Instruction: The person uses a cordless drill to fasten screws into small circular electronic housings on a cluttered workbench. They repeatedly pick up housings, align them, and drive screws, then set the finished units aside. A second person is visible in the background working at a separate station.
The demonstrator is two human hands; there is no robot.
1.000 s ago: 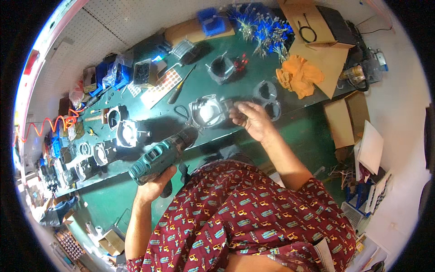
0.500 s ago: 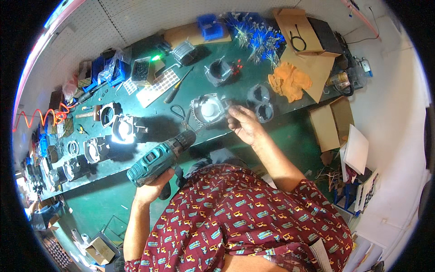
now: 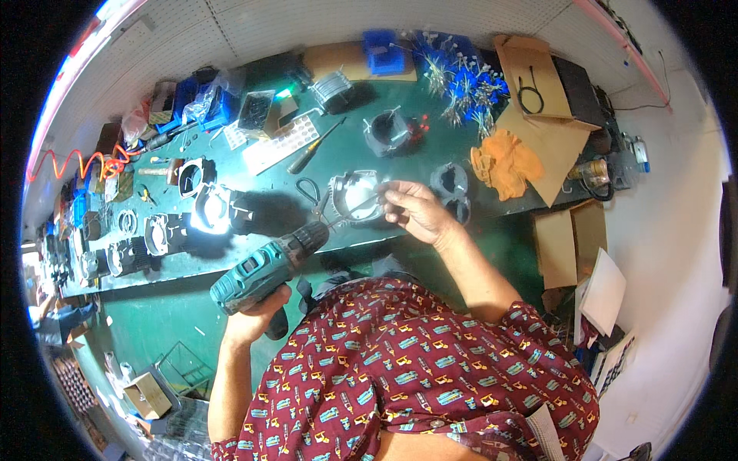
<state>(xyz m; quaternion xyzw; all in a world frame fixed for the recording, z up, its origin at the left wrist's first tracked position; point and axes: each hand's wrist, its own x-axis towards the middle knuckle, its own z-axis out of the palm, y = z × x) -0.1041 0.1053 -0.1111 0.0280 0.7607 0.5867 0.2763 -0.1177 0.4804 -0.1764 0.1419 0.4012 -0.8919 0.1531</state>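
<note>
My left hand [image 3: 260,313] is wrapped round the grip of a teal and black cordless drill [image 3: 257,270], its chuck aimed right and away from me. A thin bit runs from the chuck toward my right hand [image 3: 415,209]. Thumb and fingers of that hand are pinched together over a round grey metal housing [image 3: 340,201] with a pale centre; what they pinch is too small to make out. Beside the housing lie dark-handled scissors [image 3: 309,190]. Right of my right hand stand two dark ring-shaped parts [image 3: 449,181].
Several metal housings [image 3: 160,234] line the left of the green bench. Behind are a screwdriver [image 3: 306,157], a white card of round pieces [image 3: 286,144], another housing [image 3: 387,132] and blue-wired bundles [image 3: 465,88]. Orange gloves [image 3: 509,165] lie at right, above cardboard boxes [image 3: 565,242].
The whole bench has shifted slightly right and down in view. My right hand has moved a little left over the housing, closer to its centre. The drill remains in my left hand.
</note>
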